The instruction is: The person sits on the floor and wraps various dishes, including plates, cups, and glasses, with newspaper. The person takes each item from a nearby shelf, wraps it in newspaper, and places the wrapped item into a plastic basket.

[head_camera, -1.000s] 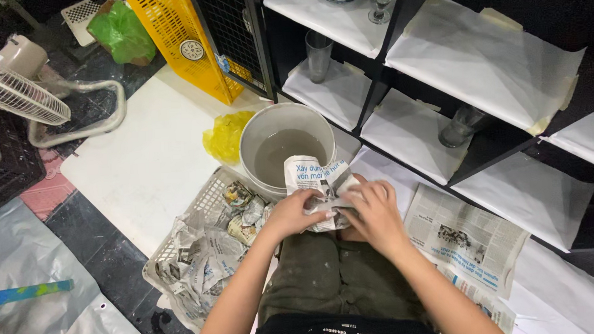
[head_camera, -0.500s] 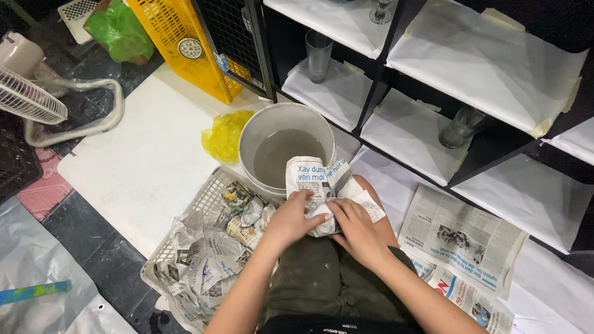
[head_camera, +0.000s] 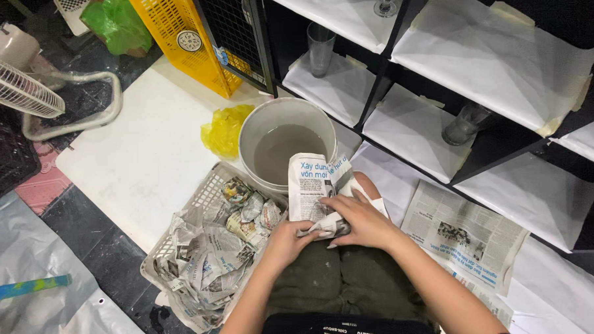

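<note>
Both my hands are closed around an object wrapped in newspaper (head_camera: 314,189), held over my lap. My left hand (head_camera: 288,240) grips its lower left side. My right hand (head_camera: 359,219) presses the paper down from the right. The wrapped object itself is hidden by the paper. Just behind it stands a white bucket (head_camera: 264,124) with murky water. To the left sits a white plastic basket (head_camera: 199,198) full of crumpled newspaper bundles.
Flat newspaper sheets (head_camera: 464,237) lie on the floor at my right. A black shelf unit with white paper liners holds drinking glasses (head_camera: 320,47). A yellow bag (head_camera: 224,130), a yellow crate (head_camera: 174,33) and a fan (head_camera: 14,84) stand to the left.
The wrapped object has come closer to my lap. My right hand slid over the top of the paper, and my left hand shifted under its lower edge.
</note>
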